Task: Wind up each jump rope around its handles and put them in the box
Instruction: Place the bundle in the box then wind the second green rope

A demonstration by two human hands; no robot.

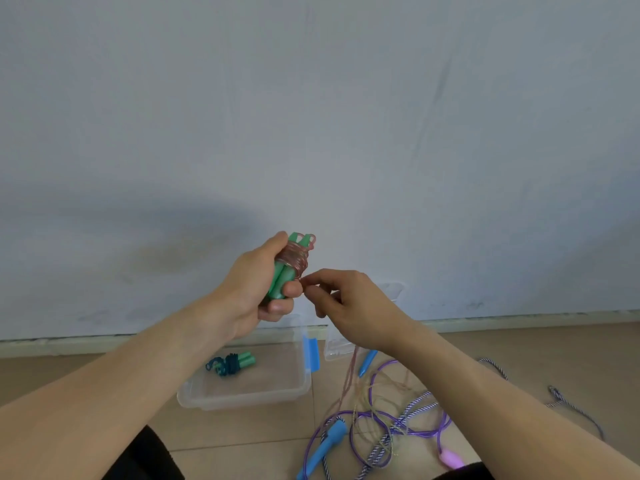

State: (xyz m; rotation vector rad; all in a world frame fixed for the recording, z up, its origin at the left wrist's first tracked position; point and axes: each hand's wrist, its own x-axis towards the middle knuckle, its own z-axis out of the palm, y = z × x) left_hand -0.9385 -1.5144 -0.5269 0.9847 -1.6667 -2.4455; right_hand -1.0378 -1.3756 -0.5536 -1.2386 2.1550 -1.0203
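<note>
My left hand (256, 289) grips two green handles (282, 277) held together upright, with pink rope (296, 259) wound round their upper part. My right hand (343, 301) pinches the pink rope right beside the handles; the loose rest of it (349, 375) hangs down to the floor. A clear plastic box (242, 398) stands on the floor below, holding one wound rope with green handles (232, 364). To the right of the box lies a tangle of ropes: a purple one (381, 419), a striped one (412, 408), blue handles (330, 438), a pink handle (450, 457).
The box's clear lid (337, 348) leans against the wall behind my right hand, with a blue latch (311, 351) on the box's right side. A white wall rises just behind. Tiled floor (86, 372) spreads to the left.
</note>
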